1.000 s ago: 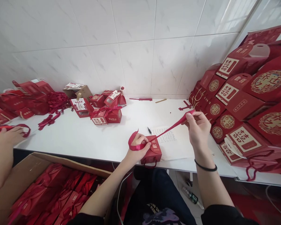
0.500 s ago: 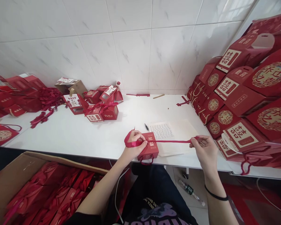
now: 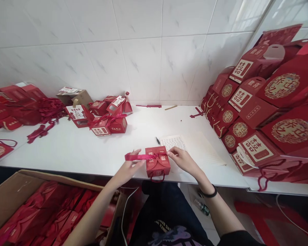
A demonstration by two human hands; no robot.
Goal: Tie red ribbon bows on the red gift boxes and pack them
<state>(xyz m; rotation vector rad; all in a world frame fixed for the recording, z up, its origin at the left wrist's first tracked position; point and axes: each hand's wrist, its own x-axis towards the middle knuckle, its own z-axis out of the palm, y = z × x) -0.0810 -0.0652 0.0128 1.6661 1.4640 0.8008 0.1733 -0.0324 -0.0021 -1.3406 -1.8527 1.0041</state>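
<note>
A small red gift box (image 3: 157, 167) with gold characters and a dark red cord handle sits near the table's front edge. A red ribbon (image 3: 137, 157) runs across its top, gathered at the middle. On the box's left is my left hand (image 3: 128, 167), with the ribbon's flat length drawn across its fingers; just how they grip it is partly covered. My right hand (image 3: 182, 159) is at the box's right edge, thumb and forefinger pinched on the ribbon's short side there.
Red gift boxes are stacked high on the right (image 3: 248, 112). Smaller boxes (image 3: 118, 125) and loose ribbons (image 3: 41, 132) lie on the left. A pen (image 3: 157, 140) and a written sheet (image 3: 173, 142) lie behind the box. A carton (image 3: 9, 191) of ribboned boxes stands below the table's front.
My right hand has come left from the far end of the stretched ribbon to the box's edge. My left hand has moved off the box top to its left, drawing ribbon out that way.
</note>
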